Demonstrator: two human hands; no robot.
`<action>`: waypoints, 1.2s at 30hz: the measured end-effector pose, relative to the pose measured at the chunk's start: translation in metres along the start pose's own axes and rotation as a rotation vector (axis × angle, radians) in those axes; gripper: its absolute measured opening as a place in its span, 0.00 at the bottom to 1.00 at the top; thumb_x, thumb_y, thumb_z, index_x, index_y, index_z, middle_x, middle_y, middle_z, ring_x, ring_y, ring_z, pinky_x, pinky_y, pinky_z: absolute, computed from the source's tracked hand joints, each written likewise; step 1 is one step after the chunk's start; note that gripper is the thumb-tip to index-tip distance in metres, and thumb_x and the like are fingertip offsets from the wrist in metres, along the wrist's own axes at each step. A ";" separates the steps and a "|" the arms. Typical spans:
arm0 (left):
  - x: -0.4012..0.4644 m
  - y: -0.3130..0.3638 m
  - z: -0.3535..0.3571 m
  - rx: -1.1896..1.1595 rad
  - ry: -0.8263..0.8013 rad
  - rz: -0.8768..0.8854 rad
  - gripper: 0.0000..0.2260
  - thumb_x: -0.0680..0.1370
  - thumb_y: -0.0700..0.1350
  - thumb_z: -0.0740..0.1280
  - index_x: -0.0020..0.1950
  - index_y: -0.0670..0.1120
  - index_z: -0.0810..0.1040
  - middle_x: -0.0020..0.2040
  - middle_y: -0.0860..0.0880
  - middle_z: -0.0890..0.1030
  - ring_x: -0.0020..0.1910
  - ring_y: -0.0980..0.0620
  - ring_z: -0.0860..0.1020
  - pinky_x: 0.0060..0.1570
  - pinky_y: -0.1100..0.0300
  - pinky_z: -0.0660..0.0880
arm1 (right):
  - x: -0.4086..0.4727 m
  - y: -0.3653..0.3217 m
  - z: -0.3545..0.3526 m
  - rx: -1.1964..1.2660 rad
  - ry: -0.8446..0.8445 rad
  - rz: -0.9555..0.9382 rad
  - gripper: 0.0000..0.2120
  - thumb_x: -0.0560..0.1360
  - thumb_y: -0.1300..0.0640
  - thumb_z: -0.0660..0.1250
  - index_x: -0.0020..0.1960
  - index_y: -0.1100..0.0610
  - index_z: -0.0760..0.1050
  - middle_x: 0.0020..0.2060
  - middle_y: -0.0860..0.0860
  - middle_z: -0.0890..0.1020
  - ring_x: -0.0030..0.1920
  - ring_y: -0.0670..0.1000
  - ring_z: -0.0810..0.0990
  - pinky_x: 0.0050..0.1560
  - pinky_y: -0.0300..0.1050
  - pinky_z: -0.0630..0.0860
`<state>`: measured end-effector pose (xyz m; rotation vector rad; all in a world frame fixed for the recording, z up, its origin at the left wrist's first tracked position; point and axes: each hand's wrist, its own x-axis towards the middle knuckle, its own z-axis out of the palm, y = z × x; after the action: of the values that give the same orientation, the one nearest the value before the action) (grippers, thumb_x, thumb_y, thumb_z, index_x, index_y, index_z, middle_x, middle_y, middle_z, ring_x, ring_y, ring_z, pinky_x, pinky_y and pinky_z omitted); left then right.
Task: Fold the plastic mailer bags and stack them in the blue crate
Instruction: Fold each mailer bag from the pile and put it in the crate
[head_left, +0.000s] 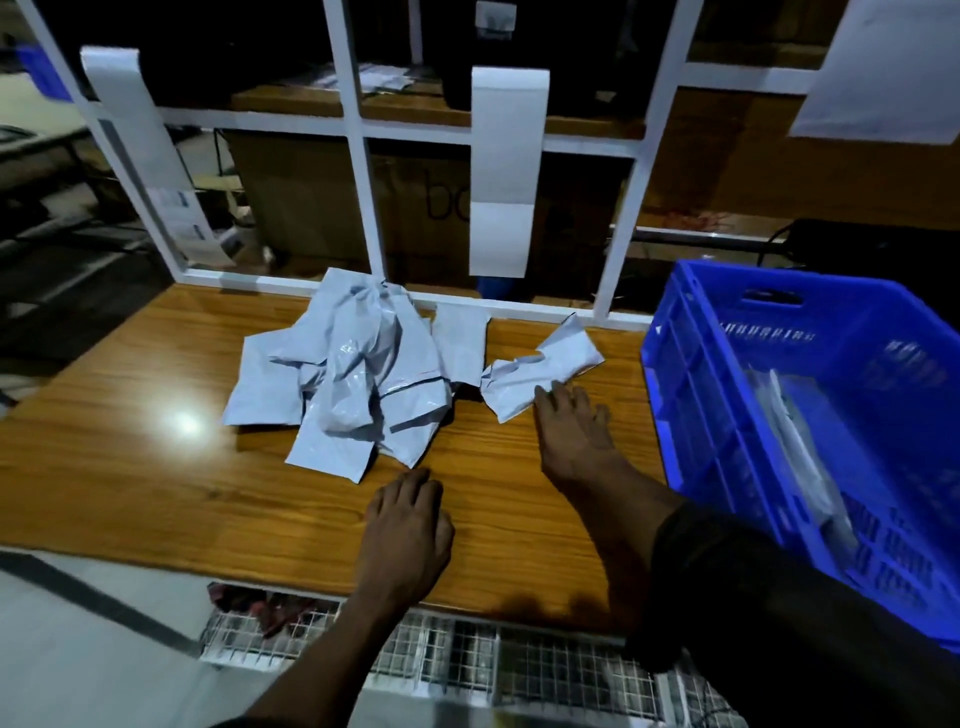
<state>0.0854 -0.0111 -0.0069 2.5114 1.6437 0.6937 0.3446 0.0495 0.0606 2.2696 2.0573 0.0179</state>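
The crumpled mailer bag (540, 376) lies on the table (156, 415), apart from the rest, its near edge just under the fingertips of the right hand (571, 431). That hand's grip is spread flat, fingers straight and reaching forward, touching the bag or about to; nothing is clamped. It seems placed to draw this single bag closer, since a loose bag is easier to flatten and fold than one tangled with others.

To the left of that grip sits the pile of mailer bags (358, 379), creased and overlapping, with one flatter bag (460, 343) between the pile and the crumpled one. The left hand (410, 519) rests palm down on bare wood just short of the pile's near corner, fingers relaxed and holding nothing, probably steadying the person while the other arm reaches.

To the right of the right hand stands the blue crate (691, 415), close beside the forearm, so folded bags travel a short way. Pale folded bags (800, 452) already lean inside it, so the task looks partly done.
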 end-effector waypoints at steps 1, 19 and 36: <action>0.000 -0.001 0.000 0.004 -0.002 0.000 0.14 0.79 0.51 0.61 0.60 0.47 0.77 0.67 0.45 0.77 0.64 0.43 0.74 0.62 0.45 0.72 | 0.008 -0.002 0.000 -0.001 -0.024 0.003 0.45 0.73 0.58 0.69 0.81 0.53 0.45 0.80 0.57 0.49 0.78 0.65 0.50 0.71 0.70 0.56; 0.003 0.007 -0.010 -0.046 -0.030 -0.063 0.21 0.79 0.56 0.60 0.67 0.48 0.74 0.70 0.47 0.74 0.69 0.45 0.72 0.66 0.44 0.69 | 0.008 -0.030 0.013 -0.008 0.056 -0.192 0.28 0.78 0.46 0.57 0.78 0.46 0.60 0.68 0.59 0.67 0.68 0.63 0.68 0.73 0.73 0.47; -0.019 0.051 -0.014 0.002 0.092 0.339 0.16 0.82 0.49 0.60 0.63 0.43 0.80 0.67 0.44 0.79 0.70 0.42 0.73 0.71 0.39 0.66 | -0.174 -0.054 0.012 0.391 0.505 -0.172 0.14 0.79 0.53 0.59 0.58 0.55 0.80 0.53 0.52 0.79 0.58 0.56 0.76 0.56 0.55 0.73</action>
<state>0.1173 -0.0525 0.0140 2.8307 1.2503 0.8455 0.2741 -0.1193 0.0526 2.4899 2.7150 0.2194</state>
